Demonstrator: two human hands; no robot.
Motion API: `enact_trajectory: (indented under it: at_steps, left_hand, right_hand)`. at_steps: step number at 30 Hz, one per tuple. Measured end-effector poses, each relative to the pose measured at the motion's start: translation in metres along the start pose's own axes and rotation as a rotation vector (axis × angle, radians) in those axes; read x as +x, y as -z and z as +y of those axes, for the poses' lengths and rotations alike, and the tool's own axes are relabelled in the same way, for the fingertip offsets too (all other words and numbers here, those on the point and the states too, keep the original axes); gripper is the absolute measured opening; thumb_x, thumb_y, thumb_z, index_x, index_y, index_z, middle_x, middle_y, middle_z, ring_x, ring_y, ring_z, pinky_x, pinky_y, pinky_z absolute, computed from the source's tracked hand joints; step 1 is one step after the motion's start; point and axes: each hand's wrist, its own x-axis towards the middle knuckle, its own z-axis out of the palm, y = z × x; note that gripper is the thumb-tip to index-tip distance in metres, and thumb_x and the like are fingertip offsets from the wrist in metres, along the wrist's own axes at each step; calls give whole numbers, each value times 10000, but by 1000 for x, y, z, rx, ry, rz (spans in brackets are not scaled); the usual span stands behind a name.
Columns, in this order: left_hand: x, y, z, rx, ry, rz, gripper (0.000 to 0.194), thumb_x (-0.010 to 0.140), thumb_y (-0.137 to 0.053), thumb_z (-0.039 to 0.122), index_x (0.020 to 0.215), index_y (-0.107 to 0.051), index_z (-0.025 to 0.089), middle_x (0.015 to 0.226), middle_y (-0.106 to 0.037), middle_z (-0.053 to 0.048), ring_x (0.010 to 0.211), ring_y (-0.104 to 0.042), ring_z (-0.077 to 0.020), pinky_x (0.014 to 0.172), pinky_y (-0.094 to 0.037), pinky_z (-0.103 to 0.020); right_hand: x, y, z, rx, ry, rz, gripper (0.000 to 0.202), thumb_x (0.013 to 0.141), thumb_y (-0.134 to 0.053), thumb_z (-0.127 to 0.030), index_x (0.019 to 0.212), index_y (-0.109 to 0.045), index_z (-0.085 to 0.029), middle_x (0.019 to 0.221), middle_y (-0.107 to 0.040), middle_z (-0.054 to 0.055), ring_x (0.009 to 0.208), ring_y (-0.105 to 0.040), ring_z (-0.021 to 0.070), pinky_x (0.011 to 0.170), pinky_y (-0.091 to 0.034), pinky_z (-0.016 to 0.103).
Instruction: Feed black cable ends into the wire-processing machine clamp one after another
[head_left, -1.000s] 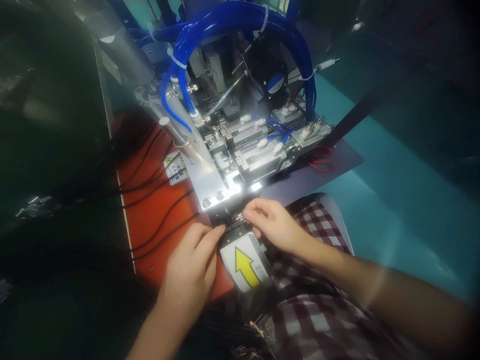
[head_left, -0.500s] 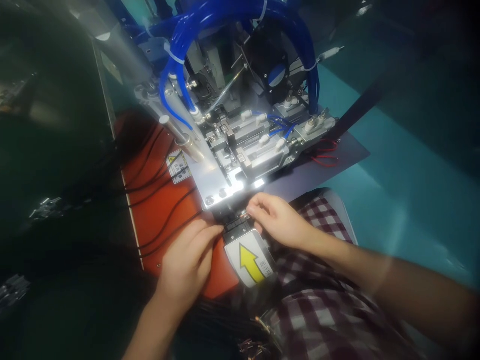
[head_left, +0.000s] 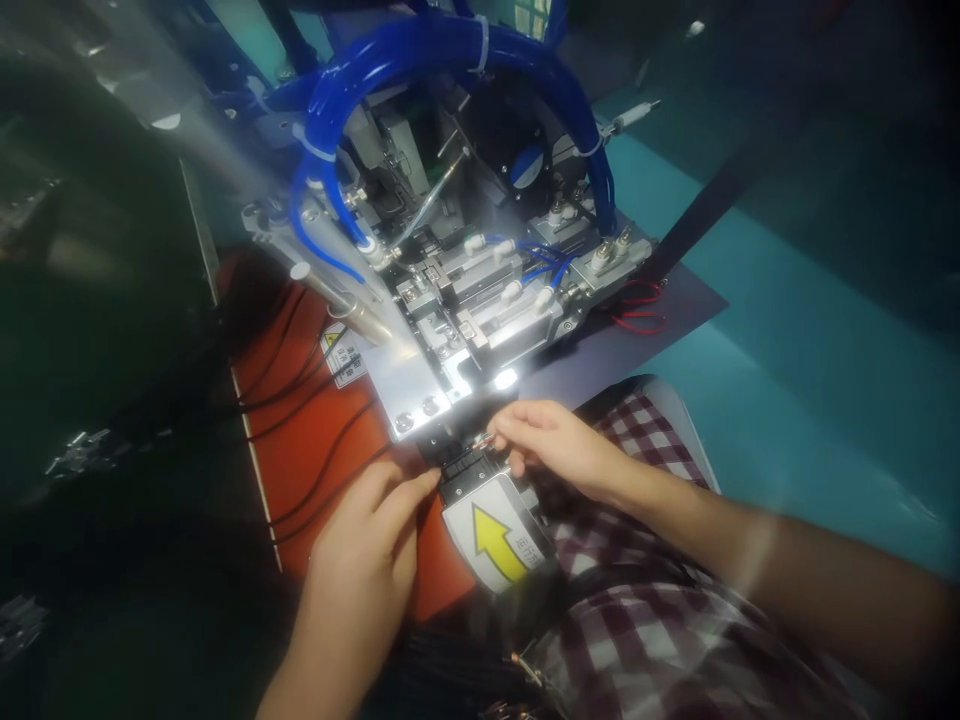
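My left hand is closed in a pinch at the left side of a small black block at the front of a bench machine. What lies between its fingertips, if anything, is too small to make out. From the right, my right hand pinches a thin reddish wire, its end just above the block's back edge. A white guard with a yellow arrow sits directly in front of the block. Bright light falls on the metal plate behind both hands.
Black cables cross the orange base on the left. Thick blue air hoses arch over the machine. Red wires loop at its right side. My checked clothing is close to the guard. More wire ends hang below.
The view has shifted slightly, so the machine appears lower and further left. Both hands keep their pinch at the black block; the reddish wire shows a little more clearly.
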Motion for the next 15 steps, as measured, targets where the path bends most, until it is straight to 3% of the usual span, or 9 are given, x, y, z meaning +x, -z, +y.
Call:
enact_trajectory:
  at_steps: [3, 11, 15]
  left_hand:
    - [1, -1, -1, -16, -7, 15, 234, 892, -469, 82, 1012, -640, 186, 928, -579, -20, 776, -586, -90, 656, -466, -151]
    - [-1, -3, -2, -19, 19, -3, 232, 891, -495, 79, 1027, -641, 198, 970, -580, -15, 837, -587, -89, 719, -464, -139]
    - [-1, -4, -2, -25, 7, 33, 232, 890, -493, 78, 1015, -643, 203, 965, -581, -15, 832, -591, -95, 724, -471, -150]
  right_hand:
    - [-1, 1, 3, 37, 29, 19, 194, 877, -549, -239, 709, -584, -148, 676, -603, -21, 482, -530, 64, 543, -424, 222]
    - [-2, -5, -3, -221, 97, 14, 151, 881, -540, -254, 759, -571, -171, 563, -560, -36, 539, -579, 120, 564, -433, 255]
    - [-7, -7, 3, -467, 337, 182, 153, 891, -515, -250, 758, -563, -192, 668, -605, -4, 598, -566, 126, 581, -413, 263]
